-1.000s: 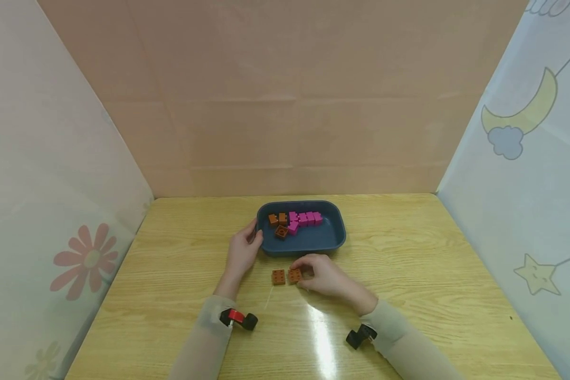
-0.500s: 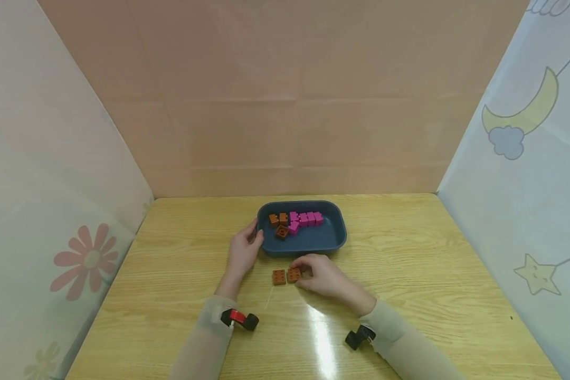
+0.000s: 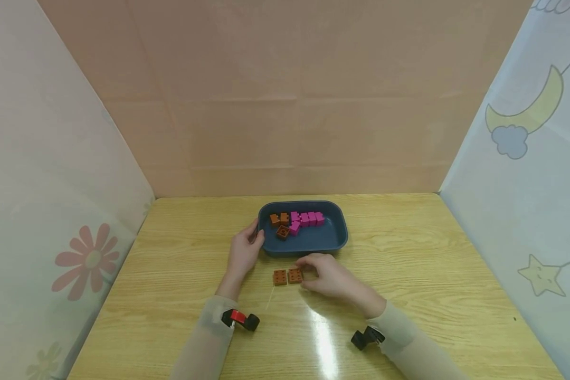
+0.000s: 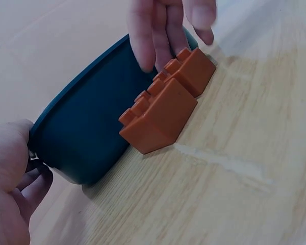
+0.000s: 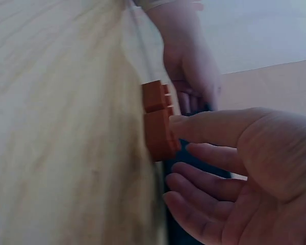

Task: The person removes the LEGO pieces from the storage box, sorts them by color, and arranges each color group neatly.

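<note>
Left grip [image 3: 243, 254] holds blue tray [image 3: 330, 240] | wood-grain table [image 3: 408, 253] | creased tan backdrop [image 3: 266, 105]

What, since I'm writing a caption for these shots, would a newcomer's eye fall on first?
Probably the bright pink bricks, clustered near the middle of the dark blue tray, which the person's left grip holds at its left end. Next, the two orange-brown bricks side by side on the table, in front of the tray, with the right grip beside them. The big pinkish-red flower on the left-hand wall also stands out.
</note>
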The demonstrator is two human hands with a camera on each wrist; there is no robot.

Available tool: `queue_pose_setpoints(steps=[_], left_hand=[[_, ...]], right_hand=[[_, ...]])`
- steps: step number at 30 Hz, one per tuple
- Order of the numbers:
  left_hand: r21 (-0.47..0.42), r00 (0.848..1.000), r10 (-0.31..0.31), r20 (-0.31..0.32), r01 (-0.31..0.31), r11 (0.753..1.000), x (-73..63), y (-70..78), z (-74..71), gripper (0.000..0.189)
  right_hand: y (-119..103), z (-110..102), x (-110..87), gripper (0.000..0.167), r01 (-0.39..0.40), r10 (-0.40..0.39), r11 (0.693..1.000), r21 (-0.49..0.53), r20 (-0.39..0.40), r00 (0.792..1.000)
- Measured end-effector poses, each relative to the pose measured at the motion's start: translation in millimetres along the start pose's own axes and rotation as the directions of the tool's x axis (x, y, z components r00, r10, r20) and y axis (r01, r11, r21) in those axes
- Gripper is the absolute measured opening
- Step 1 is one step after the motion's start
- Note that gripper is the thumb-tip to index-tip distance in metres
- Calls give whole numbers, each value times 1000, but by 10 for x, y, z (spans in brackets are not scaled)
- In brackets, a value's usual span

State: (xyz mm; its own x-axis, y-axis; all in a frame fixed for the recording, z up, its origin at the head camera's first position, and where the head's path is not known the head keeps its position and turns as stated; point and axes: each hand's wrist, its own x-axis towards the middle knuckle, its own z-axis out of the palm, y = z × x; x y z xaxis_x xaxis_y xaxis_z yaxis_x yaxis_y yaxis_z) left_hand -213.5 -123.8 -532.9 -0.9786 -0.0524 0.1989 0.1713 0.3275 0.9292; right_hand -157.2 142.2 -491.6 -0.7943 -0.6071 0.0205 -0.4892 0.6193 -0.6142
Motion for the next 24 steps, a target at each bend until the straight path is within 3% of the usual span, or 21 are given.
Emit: queue_pose_setpoints(steps=[4, 11, 19, 24], left_hand=[[6, 1000, -6, 2, 6, 1000, -2, -1, 2, 48], [7, 1000, -2, 6, 2, 1000, -7, 15, -1, 48], [-2, 1000, -7, 7, 7, 1000, -15, 31, -5, 49], [-20, 1000, -11, 4, 11, 1000, -12, 28, -6, 48]], right_hand=[[-51, -176, -34, 40, 38, -39, 999, 15, 39, 999], [-55, -471, 75, 30, 35, -41, 974, 224, 26, 999], [47, -606, 421, 27, -66, 81, 974, 216, -64, 995], [129, -565, 706, 29, -80, 91, 985, 151, -70, 993]])
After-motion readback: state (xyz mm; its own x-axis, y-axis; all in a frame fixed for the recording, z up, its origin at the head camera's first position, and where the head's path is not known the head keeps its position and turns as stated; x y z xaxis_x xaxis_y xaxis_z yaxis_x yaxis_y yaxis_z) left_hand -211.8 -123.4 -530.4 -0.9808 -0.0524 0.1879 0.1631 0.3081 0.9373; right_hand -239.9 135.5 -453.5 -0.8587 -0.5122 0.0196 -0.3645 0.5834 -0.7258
